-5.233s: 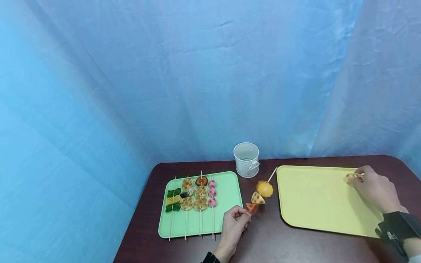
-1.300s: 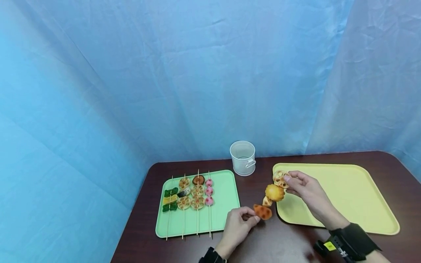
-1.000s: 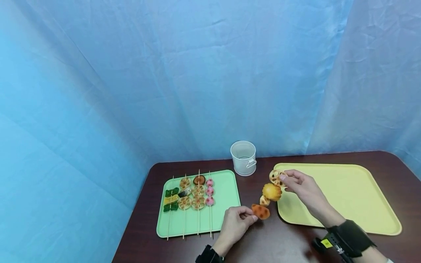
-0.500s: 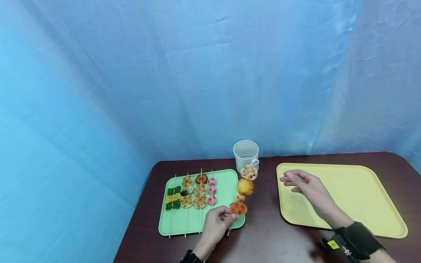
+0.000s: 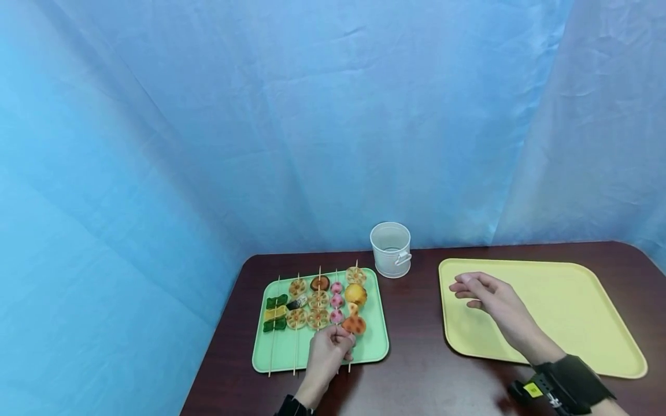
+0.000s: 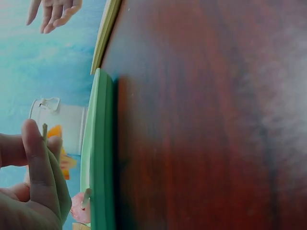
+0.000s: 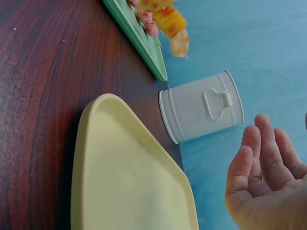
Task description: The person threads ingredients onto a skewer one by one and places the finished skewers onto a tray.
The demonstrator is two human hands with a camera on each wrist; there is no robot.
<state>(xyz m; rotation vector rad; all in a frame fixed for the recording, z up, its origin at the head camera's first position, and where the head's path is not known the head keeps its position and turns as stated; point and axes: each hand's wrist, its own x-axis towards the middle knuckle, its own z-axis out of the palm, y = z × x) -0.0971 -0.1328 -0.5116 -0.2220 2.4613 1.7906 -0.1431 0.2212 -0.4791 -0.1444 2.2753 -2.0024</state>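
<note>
My left hand (image 5: 326, 353) pinches the lower stick of a food skewer (image 5: 356, 294) over the right part of the green tray (image 5: 374, 346). From the top, the skewer carries a lotus root slice (image 5: 356, 275), a yellow corn piece, a small pale piece and a spotted orange-brown piece (image 5: 354, 325). Thumb and fingertips meet round the stick end (image 6: 45, 130) in the left wrist view. In the right wrist view, the held skewer's corn piece (image 7: 169, 21) shows above the tray. My right hand (image 5: 496, 300) holds nothing, fingers loosely bent, above the yellow tray (image 5: 562, 312).
Several other skewers lie side by side on the green tray, among them one with pink balls (image 5: 336, 301) right beside the held one and one with green and yellow pieces (image 5: 275, 313). A white bucket (image 5: 390, 254) stands between the trays, near the blue curtain (image 5: 364, 115).
The right hand brought a lotus slice from the yellow tray onto the skewer's tip, then let go. My left hand has carried the skewer left, over the green tray. The right hand stayed behind.
</note>
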